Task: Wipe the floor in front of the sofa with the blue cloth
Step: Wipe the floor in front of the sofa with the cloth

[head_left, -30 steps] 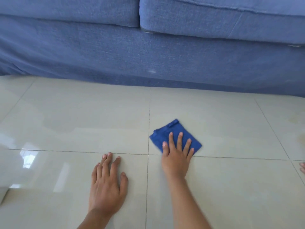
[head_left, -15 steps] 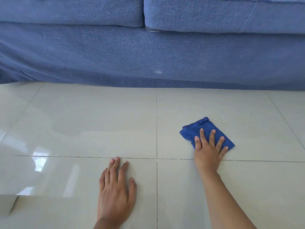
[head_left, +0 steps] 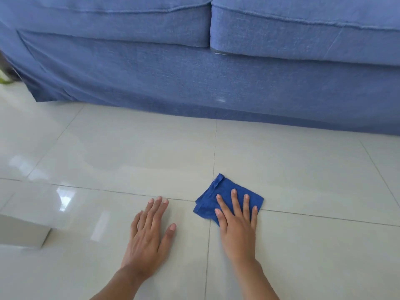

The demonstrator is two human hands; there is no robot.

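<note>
A small folded blue cloth (head_left: 224, 190) lies on the glossy pale tiled floor (head_left: 303, 169), over the crossing of two grout lines. My right hand (head_left: 238, 230) presses flat on its near half, fingers spread, covering part of it. A little left of the cloth, my left hand (head_left: 149, 234) rests flat on the tile with fingers apart and holds nothing. The blue fabric sofa (head_left: 194, 83) stretches across the top of the view, its skirt reaching the floor about a tile beyond the cloth.
A low white block (head_left: 21, 232) sits on the floor at the left edge, near my left hand. The sofa's left corner ends at the upper left, with a bit of something green (head_left: 3, 80) beside it. Bare tiles extend to the right and left.
My right hand has slid the cloth back to the left and nearer to me, from the right tile onto the grout crossing. The left hand stays planted on the floor.
</note>
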